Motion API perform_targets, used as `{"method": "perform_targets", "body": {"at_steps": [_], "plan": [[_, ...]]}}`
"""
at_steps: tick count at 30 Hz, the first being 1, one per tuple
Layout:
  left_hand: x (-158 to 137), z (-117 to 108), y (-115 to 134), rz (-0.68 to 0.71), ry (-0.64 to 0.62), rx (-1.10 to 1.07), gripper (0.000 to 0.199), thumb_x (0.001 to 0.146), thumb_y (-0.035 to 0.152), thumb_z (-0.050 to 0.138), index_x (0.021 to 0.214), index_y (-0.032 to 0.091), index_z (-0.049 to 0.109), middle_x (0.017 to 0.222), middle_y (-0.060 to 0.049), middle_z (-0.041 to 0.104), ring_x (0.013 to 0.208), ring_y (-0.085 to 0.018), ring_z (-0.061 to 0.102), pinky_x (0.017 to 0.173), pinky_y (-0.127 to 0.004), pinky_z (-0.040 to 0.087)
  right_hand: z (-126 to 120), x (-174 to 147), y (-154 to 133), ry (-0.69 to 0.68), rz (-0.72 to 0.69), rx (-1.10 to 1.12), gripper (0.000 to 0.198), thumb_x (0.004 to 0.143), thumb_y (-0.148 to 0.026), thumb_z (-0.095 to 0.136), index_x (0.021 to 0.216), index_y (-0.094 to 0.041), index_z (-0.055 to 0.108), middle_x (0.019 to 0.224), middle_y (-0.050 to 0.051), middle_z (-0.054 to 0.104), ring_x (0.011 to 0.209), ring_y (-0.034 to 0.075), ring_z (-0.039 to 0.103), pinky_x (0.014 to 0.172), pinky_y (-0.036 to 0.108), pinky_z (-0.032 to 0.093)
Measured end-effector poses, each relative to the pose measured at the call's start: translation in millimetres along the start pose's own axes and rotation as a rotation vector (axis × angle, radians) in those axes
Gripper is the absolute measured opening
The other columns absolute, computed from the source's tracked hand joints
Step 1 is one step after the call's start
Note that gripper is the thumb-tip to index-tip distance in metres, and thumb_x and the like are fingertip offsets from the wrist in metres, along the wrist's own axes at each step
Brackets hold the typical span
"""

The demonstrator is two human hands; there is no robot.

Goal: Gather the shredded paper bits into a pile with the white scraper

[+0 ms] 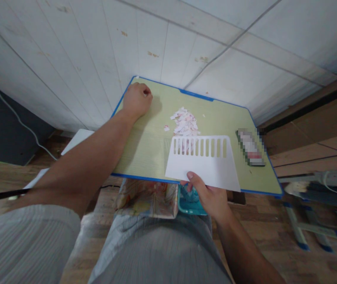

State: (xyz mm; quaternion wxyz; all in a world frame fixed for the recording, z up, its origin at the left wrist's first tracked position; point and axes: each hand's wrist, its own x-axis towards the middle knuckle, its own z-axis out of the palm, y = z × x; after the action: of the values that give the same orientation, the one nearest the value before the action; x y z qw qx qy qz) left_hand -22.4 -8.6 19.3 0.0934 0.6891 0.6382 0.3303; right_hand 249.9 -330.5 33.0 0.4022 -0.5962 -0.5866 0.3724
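Table: pale green-yellow top with fine grain, blue edging, pushed close to a white panelled wall with scuffs and brown patches. Grey cable runs down the wall to behind the table. Wood-look floor; teal basket and a patterned item below the near edge.

Paper scraps, pale with pinkish marks, heaped mid-table. Right hand grips a white slotted panel by its near edge, thumb on top; slots overlap the heap's near side, scraps visible through the leftmost. Left hand curled at the table's far left corner; cannot tell whether anything is inside.

Phone-like object at right: pixelated, reddish band, any lettering unreadable
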Motion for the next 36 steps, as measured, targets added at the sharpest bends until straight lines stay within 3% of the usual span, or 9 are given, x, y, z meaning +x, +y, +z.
{"method": "perform_targets", "body": {"at_steps": [7, 12, 17, 20, 22, 28, 31, 36], "plan": [[-0.7, 0.0, -0.5, -0.001, 0.018, -0.01, 0.022, 0.106, 0.023, 0.064, 0.112, 0.023, 0.085, 0.135, -0.012, 0.085, 0.129, -0.028, 0.07, 0.126, -0.046, 0.051, 1.4, -0.2, 5.1, 0.003, -0.015, -0.027, 0.071, 0.108, -0.085, 0.073, 0.061, -0.032, 0.069, 0.076, 0.005, 0.086, 0.079, 0.028, 0.088, 0.093, 0.041, 0.074], [-2.5, -2.3, 3.6, -0.02, -0.013, 0.009, 0.024, 0.109, 0.022, 0.062, 0.118, 0.019, 0.084, 0.138, -0.009, 0.083, 0.125, -0.023, 0.064, 0.128, -0.043, 0.047, 4.7, 1.7, 0.5, -0.028, 0.023, 0.03, 0.066, 0.107, -0.079, 0.076, 0.062, -0.033, 0.069, 0.072, 0.005, 0.084, 0.074, 0.029, 0.087, 0.083, 0.041, 0.075], [-5.8, -6.4, 6.9, -0.027, -0.032, 0.005, 0.025, 0.111, 0.024, 0.059, 0.12, 0.019, 0.082, 0.137, -0.006, 0.081, 0.121, -0.019, 0.059, 0.128, -0.042, 0.046, 13.0, 3.2, -1.2, -0.016, -0.027, 0.084, 0.056, 0.106, -0.067, 0.082, 0.063, -0.034, 0.07, 0.07, 0.003, 0.082, 0.082, 0.03, 0.088, 0.102, 0.046, 0.074], [-6.2, -6.0, 6.4, -0.023, -0.028, 0.007, 0.025, 0.11, 0.024, 0.059, 0.118, 0.02, 0.082, 0.137, -0.008, 0.082, 0.124, -0.021, 0.063, 0.129, -0.043, 0.047, 8.4, 1.7, 1.3, -0.062, 0.008, 0.099, 0.055, 0.108, -0.065, 0.08, 0.065, -0.031, 0.073, 0.075, 0.005, 0.086, 0.076, 0.029, 0.087, 0.093, 0.045, 0.075], [-5.2, -3.8, 4.4, -0.017, -0.012, -0.01, 0.024, 0.108, 0.026, 0.06, 0.115, 0.023, 0.082, 0.136, -0.01, 0.083, 0.128, -0.025, 0.066, 0.129, -0.046, 0.048, -0.1, 2.2, 2.6, 0.019, 0.034, 0.127, 0.053, 0.107, -0.064, 0.082, 0.067, -0.029, 0.075, 0.072, 0.006, 0.085, 0.073, 0.03, 0.087, 0.085, 0.045, 0.075], [0.3, 3.2, -4.3, 0.019, 0.014, -0.076, 0.027, 0.104, 0.042, 0.066, 0.121, 0.031, 0.083, 0.13, -0.011, 0.085, 0.137, -0.039, 0.069, 0.129, -0.057, 0.051, -34.9, 10.6, 9.6, 0.57, 0.01, 0.129, 0.043, 0.092, -0.062, 0.092, 0.079, -0.024, 0.078, 0.064, 0.005, 0.08, 0.053, 0.026, 0.076, 0.062, 0.041, 0.066], [1.9, 2.4, -6.0, 0.013, -0.009, -0.06, 0.035, 0.102, 0.045, 0.066, 0.128, 0.03, 0.084, 0.137, -0.013, 0.084, 0.143, -0.041, 0.067, 0.133, -0.058, 0.048, -47.9, 8.2, 20.3, 0.614, 0.037, 0.075, 0.045, 0.089, -0.066, 0.093, 0.082, -0.024, 0.079, 0.065, 0.005, 0.08, 0.054, 0.028, 0.075, 0.062, 0.044, 0.067], [1.0, -1.8, -5.4, -0.004, -0.086, -0.031, 0.049, 0.096, 0.053, 0.069, 0.139, 0.034, 0.083, 0.154, -0.012, 0.08, 0.152, -0.044, 0.06, 0.136, -0.06, 0.045, -52.8, 4.4, 37.8, 0.53, 0.057, 0.004, 0.051, 0.1, -0.066, 0.085, 0.07, -0.026, 0.076, 0.067, 0.007, 0.081, 0.071, 0.031, 0.084, 0.087, 0.049, 0.072]]}}
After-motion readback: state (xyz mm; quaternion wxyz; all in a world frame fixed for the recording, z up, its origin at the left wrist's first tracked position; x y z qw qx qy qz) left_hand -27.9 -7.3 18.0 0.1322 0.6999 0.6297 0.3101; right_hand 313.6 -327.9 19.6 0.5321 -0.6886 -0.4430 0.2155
